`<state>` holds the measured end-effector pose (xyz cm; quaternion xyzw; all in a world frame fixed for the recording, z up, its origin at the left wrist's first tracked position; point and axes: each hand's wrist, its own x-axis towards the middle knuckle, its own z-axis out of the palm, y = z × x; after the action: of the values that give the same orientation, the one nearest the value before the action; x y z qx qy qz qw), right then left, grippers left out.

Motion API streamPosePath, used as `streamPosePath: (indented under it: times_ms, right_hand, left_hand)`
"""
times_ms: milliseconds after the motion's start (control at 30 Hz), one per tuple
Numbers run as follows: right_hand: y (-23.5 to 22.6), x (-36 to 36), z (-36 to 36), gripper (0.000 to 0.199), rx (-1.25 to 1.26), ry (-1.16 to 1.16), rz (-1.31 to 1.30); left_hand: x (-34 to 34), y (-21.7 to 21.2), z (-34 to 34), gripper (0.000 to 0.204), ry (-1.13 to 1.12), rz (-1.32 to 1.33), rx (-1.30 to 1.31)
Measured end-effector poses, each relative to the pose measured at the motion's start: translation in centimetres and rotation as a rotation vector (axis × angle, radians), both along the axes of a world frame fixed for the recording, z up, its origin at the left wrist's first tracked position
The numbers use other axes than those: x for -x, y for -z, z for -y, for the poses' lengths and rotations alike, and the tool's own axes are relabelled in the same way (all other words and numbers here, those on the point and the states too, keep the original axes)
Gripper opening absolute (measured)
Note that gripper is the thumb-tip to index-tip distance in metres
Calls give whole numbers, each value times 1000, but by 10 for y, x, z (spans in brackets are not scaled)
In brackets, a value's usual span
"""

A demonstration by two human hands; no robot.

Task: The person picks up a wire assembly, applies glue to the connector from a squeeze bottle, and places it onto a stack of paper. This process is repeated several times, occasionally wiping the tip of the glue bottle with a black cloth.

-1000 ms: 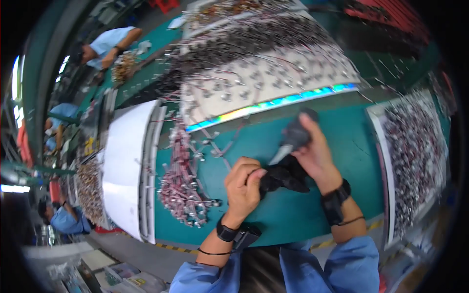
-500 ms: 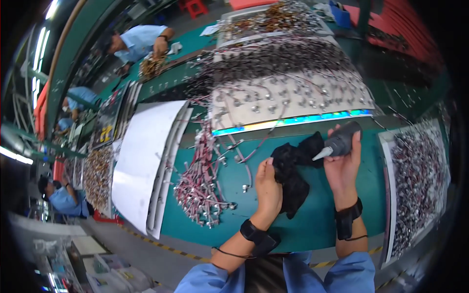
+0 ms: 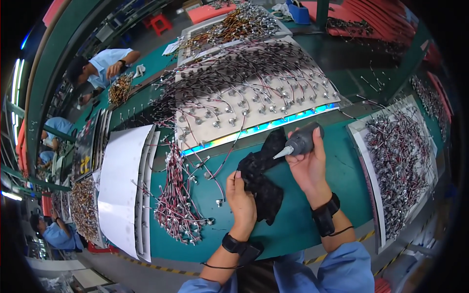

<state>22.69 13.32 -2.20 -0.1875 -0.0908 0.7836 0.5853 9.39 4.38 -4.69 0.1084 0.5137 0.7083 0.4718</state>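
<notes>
My right hand (image 3: 309, 168) is wrapped round a dark grey squeeze bottle (image 3: 302, 140) with a pale tapered nozzle, its tip pointing left and slightly down. Below and left of that nozzle hangs a crumpled black cloth (image 3: 266, 190). The thumb and fingers of my left hand (image 3: 240, 202) pinch the cloth at its left edge. Left of my left hand, a heap of red and white wires with small metal ends (image 3: 178, 207) lies on the green tabletop (image 3: 303, 219). One loose wired piece (image 3: 219, 202) rests close to that hand.
Beyond my hands lies a white board (image 3: 220, 132) with rows of wired metal parts and a shiny front strip. White sheets (image 3: 124, 190) are stacked at the left. A tray of wired parts (image 3: 398, 171) stands at the right. A co-worker (image 3: 105, 68) sits at the far left.
My view has shifted, so the bench and both hands appear further left. The bottle is still in my right hand and the cloth still in my left.
</notes>
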Motion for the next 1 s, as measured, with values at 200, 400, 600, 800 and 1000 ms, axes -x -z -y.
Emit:
streamPosePath:
  times_ms: [200, 400, 600, 800, 1000]
  right_hand:
    - [7, 5, -5, 42, 14, -14, -18]
    - [-1, -30, -7, 32, -118, 25, -121]
    - [-25, -80, -7, 44, -328, 83, -70]
    - [-88, -50, 39, 42, -413, 156, -27]
    - [-77, -9, 38, 32, -182, 116, -8]
  left_hand:
    - [14, 12, 4, 22, 156, -835, -27]
    - [2, -5, 22, 27, 482, -1131, -17]
    - [-71, 25, -24, 39, 863, -478, -154]
    - [-111, 6, -28, 64, 779, -468, -439]
    - [42, -29, 75, 26, 777, -274, -270]
